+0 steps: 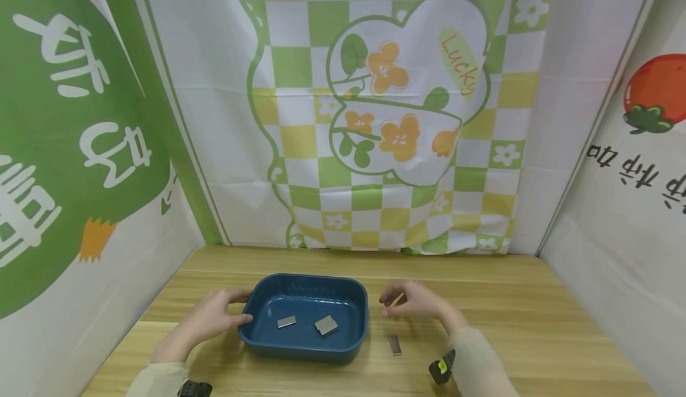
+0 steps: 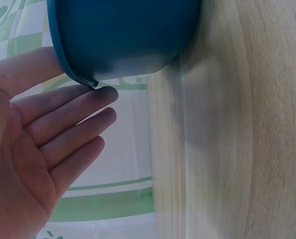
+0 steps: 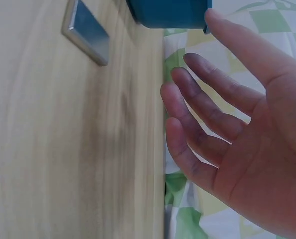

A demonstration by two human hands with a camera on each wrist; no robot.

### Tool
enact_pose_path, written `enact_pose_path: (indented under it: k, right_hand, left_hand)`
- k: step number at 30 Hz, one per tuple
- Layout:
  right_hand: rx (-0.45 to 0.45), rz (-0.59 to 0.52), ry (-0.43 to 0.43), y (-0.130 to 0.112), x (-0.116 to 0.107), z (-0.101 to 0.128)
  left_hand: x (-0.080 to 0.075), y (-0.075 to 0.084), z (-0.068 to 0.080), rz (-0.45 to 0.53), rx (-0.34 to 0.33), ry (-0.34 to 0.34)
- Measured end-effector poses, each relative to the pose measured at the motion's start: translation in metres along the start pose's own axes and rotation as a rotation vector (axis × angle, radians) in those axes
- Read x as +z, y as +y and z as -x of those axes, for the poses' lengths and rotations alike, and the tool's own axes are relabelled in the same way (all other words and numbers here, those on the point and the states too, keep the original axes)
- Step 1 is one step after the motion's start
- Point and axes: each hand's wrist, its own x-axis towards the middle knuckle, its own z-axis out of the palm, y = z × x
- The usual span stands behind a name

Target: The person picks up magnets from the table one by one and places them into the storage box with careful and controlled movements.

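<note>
A dark blue rectangular bin (image 1: 302,352) stands on the wooden table. At its left side, my left hand (image 1: 210,316) touches the rim, thumb over the edge and fingers straight; in the left wrist view the thumb tip is hidden behind the rim. Inside the bin lie a thin silvery metal bar (image 1: 286,322) and a thicker silvery rectangular piece (image 1: 326,325), perhaps several bars together. Right of the bin, my right hand (image 1: 420,302) hovers with loosely bent fingers, holding nothing. Another flat metal bar (image 1: 395,344) lies on the table below that hand, also visible as a bar (image 3: 86,33) in the right wrist view.
The wooden table (image 1: 482,302) runs back to a hanging checkered cloth (image 1: 407,218). Printed cloth panels close off the left (image 1: 102,254) and right (image 1: 616,254) sides. Black straps with devices are on both wrists.
</note>
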Motion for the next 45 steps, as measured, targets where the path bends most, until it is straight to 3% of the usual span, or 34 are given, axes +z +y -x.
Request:
enact_pose_path:
  k: [19,31,45]
  right_hand:
    - [0.072,-0.008,-0.021,0.012,0.011,0.017]
    - [0.08,-0.077,-0.018,0.014,0.017,0.023]
    - [0.075,-0.06,0.003,0.018,0.024,0.027]
  left_hand:
    - [0.002,-0.001,0.001,-0.008,0.003,0.013]
    - [0.003,-0.001,0.0,0.0,-0.002,0.01]
    - [0.001,0.002,0.001,-0.003,-0.01,0.001]
